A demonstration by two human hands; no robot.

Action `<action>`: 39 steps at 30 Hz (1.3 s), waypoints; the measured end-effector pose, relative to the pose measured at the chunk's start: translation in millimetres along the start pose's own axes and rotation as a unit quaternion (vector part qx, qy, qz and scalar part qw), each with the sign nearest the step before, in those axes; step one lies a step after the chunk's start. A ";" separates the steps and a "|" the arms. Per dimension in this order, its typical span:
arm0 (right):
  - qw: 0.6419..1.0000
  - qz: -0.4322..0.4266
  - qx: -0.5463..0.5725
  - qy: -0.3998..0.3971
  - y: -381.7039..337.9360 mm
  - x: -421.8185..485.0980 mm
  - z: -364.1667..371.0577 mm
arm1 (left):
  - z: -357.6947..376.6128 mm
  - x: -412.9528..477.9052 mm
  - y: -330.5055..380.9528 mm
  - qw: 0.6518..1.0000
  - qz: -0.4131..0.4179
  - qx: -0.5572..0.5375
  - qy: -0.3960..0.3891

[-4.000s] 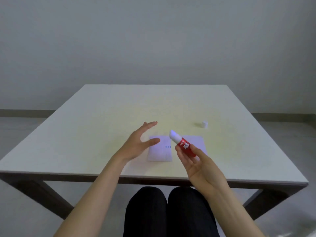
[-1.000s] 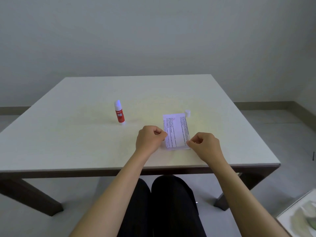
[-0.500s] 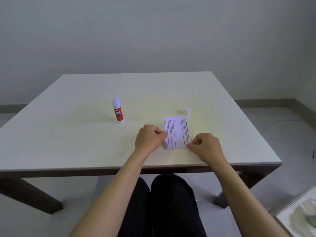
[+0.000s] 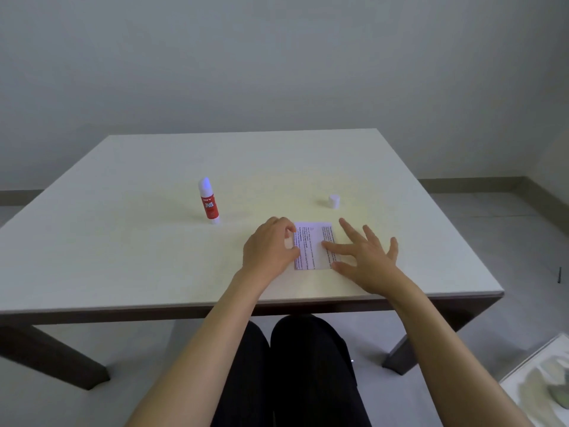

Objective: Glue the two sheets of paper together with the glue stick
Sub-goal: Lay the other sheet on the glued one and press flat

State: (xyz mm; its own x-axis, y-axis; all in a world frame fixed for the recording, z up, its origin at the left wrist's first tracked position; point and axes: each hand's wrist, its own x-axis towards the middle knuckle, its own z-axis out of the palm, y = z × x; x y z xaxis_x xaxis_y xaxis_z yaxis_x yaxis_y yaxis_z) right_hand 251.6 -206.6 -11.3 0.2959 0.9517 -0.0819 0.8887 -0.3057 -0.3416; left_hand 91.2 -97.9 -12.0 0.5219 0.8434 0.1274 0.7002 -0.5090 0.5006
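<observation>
On table [image 4: 123,241], left grip [image 4: 268,248] pinches paper [image 4: 311,248]; open right grip [image 4: 363,257] presses it.

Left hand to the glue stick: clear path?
Probably yes. The glue stick stands upright, left of and beyond the left hand, with only bare table between them.

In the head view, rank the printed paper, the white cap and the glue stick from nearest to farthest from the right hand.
1. Printed paper: under the fingertips of the right hand, touching it.
2. White cap: beyond the hand, farther back on the table.
3. Glue stick: standing upright far to the left, past the left hand.
</observation>
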 end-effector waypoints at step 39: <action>0.987 -0.081 -0.133 -0.034 -58.8 50.2 26.9 | -33.1 14.7 -62.7 0.955 0.086 0.118 -0.259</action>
State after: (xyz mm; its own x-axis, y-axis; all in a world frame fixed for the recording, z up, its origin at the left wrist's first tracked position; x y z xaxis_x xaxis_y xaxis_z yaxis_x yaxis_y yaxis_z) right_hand 204.8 -140.1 -20.5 0.1273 0.9856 -0.1116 0.9855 -0.1384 -0.0980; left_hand 38.8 -47.8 -13.1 0.7665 0.5773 -0.2813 0.6416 -0.7080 0.2953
